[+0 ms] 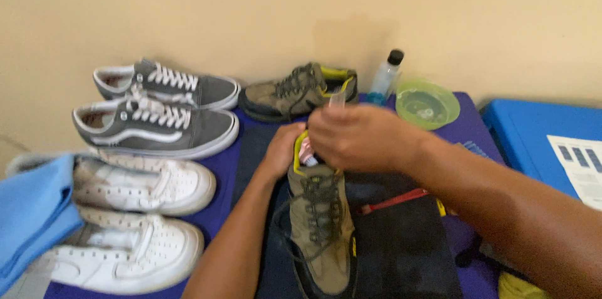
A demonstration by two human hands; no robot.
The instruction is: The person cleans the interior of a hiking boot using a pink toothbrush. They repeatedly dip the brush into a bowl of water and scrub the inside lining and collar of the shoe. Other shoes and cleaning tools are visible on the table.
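Note:
An olive-brown hiking shoe (323,230) with dark laces and a yellow lining lies on a dark cloth (401,249), toe toward me. My left hand (280,151) grips its heel collar from the left. My right hand (360,136) hovers over the shoe's opening and pinches a small pale object whose kind I cannot make out; part of it pokes up above my fingers. The matching olive shoe (298,90) rests on its side by the wall.
Two grey sneakers (160,120) and two white sneakers (135,217) sit at the left on a purple mat (219,211). A blue cloth (31,211) lies far left. A clear bottle (385,76), a green bowl (427,104) and a blue box (539,142) stand at the right.

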